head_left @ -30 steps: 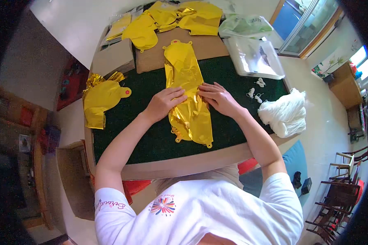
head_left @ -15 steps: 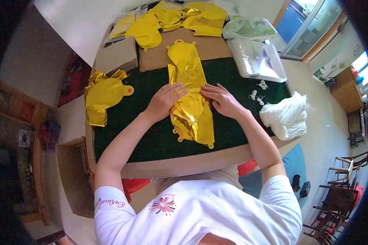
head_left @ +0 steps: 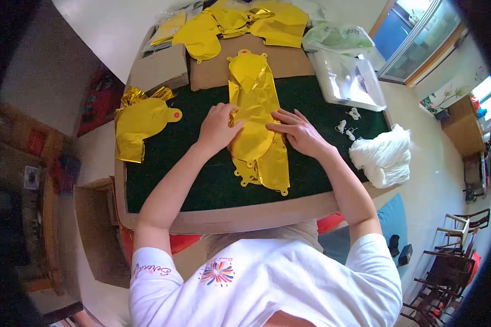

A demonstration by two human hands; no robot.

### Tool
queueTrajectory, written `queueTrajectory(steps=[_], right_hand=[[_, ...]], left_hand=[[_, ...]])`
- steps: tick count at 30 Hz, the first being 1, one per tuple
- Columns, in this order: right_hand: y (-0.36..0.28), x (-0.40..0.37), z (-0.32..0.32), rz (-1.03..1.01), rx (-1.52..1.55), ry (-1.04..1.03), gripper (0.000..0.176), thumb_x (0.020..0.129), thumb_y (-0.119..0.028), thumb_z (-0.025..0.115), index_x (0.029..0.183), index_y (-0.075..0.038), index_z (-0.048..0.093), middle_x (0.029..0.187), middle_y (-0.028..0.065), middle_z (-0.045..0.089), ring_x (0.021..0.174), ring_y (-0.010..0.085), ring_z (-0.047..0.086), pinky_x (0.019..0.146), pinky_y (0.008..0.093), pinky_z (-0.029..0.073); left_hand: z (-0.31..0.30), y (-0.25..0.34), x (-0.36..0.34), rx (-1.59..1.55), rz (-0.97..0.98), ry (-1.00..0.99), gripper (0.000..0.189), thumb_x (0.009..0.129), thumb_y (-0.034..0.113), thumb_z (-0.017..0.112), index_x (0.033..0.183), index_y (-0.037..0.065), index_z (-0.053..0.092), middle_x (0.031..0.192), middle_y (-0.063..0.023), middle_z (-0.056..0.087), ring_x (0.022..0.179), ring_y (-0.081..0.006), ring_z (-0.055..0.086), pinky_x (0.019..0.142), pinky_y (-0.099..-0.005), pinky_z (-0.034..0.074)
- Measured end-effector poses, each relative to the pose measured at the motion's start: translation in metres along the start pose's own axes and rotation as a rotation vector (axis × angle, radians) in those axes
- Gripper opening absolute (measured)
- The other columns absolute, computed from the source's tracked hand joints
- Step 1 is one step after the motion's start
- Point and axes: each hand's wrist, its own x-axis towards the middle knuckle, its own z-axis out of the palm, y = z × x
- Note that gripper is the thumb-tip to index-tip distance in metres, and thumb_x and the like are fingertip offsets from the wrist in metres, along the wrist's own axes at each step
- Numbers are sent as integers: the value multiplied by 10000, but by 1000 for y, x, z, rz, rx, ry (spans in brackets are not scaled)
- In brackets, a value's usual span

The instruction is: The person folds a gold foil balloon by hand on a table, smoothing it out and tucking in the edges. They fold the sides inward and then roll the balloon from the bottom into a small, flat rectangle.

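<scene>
Worked mid-way across the green mat [head_left: 202, 185], both hands on the long gold foil balloon [head_left: 255, 109] lying lengthwise there. Clamped the left hand [head_left: 217, 129], fingers bunched and curled, on the foil's left edge. Splayed the right hand [head_left: 299, 133] flat on the right edge, fingers apart. Passed a white bundle [head_left: 384, 158] off right and a second gold balloon [head_left: 139, 122] off left. Spotted more gold balloons [head_left: 234, 22] heaped at the far end.
</scene>
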Motion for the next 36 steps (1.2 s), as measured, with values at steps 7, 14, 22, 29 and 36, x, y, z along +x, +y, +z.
queueTrajectory(steps=[7,14,22,29,36], right_hand=[[12,-1,8,44,202,153,598,794,116,451,1337,-122,531,1439,124,440,1374,287,359,1142,501,241],[10,-1,7,17,57,83,461,849,-4,487,1304,-59,542,1413,147,462,1361,297,374,1134,500,256],[-3,1,3,77,38,61,463,910,-283,616,1300,-45,540,1416,143,461,1373,282,357,1144,478,229],[-1,0,5,51,5,82,453,925,-314,576,1290,-48,540,1400,150,472,1357,299,374,1130,507,251],[1,1,6,83,40,64,364,972,-229,482,1292,-70,548,1415,130,464,1365,290,366,1135,487,240]], left_hand=[[5,3,16,122,-251,-190,525,660,433,809,918,32,589,927,-138,603,929,-304,592,810,-399,482],[-3,-11,17,30,-331,-237,478,678,396,800,878,24,576,791,-113,632,754,-306,619,697,-386,501],[-5,0,-6,-6,-258,-111,488,728,305,771,1033,39,497,784,-115,636,722,-292,644,671,-393,508],[-3,40,-9,-453,-248,-122,344,845,117,651,1141,65,485,910,-164,676,859,-292,677,736,-391,528],[8,-4,-27,34,493,-68,336,819,62,649,1133,27,534,1178,-158,621,1097,-313,598,906,-400,489]])
